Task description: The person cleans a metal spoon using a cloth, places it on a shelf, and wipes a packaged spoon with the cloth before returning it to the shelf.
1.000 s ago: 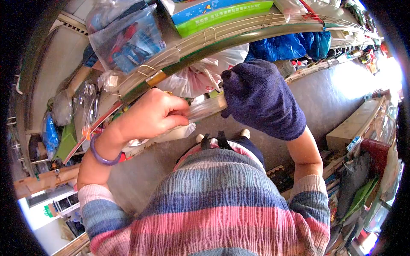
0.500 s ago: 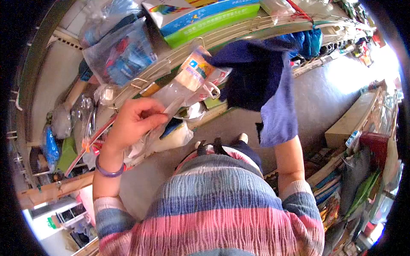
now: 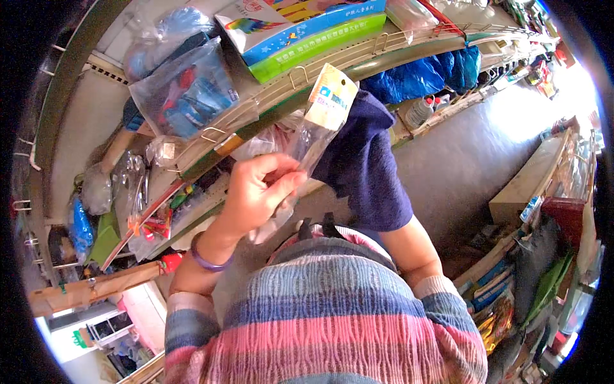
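Note:
Pinched between the thumb and fingers of my left hand [image 3: 265, 189] is a clear plastic packet [image 3: 312, 144] with an orange and white header card [image 3: 332, 96] at its upper end. A navy blue cloth [image 3: 371, 163] covers my right hand and wrist, so its fingers are hidden; only the bare forearm shows below the cloth. The cloth lies just right of the packet and partly behind it. A purple bangle [image 3: 210, 261] circles my left wrist.
A wire-edged shelf [image 3: 358, 54] crosses the top, bearing a green and blue box [image 3: 313, 45] and a clear bag of blue items [image 3: 198, 96]. Blue plastic [image 3: 403, 83] sits beneath it. Grey floor [image 3: 460, 153] runs to the right, beside a low shelf with a beige box [image 3: 527, 176].
The packet's header card has swung up into clear view, and my left hand has moved right with it. The cloth-covered right hand has come lower and left, and the cloth hangs differently.

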### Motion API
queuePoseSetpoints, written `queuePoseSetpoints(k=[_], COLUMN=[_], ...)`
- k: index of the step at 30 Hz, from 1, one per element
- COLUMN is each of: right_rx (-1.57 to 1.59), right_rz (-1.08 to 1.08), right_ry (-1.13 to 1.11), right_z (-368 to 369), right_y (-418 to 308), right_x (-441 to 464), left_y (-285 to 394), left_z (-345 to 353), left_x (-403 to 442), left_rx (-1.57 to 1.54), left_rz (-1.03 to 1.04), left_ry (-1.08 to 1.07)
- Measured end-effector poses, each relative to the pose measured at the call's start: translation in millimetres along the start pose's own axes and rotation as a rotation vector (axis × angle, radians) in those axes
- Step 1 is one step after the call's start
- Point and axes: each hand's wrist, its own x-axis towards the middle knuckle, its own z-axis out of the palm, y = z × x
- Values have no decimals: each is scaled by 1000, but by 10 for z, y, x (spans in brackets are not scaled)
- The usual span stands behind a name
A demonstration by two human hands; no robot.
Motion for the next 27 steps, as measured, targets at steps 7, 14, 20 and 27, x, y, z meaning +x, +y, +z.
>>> queuePoseSetpoints(k=[7, 14, 20, 27], right_rx=[-1141, -844, -479, -591], right_rz=[-499, -208, 24, -26], right_ry=[144, 117, 177, 429], right_z=[139, 121, 121, 151], right_y=[-290, -287, -80, -90], right_x=[-116, -363, -182, -123], left_y=[-200, -251, -211, -182], left_z=[63, 46, 145, 198], left_x=[91, 98, 58, 20], left_rx=[36, 97, 300, 412], left_rz=[118, 160, 237, 298], left_ry=[136, 154, 153, 177])
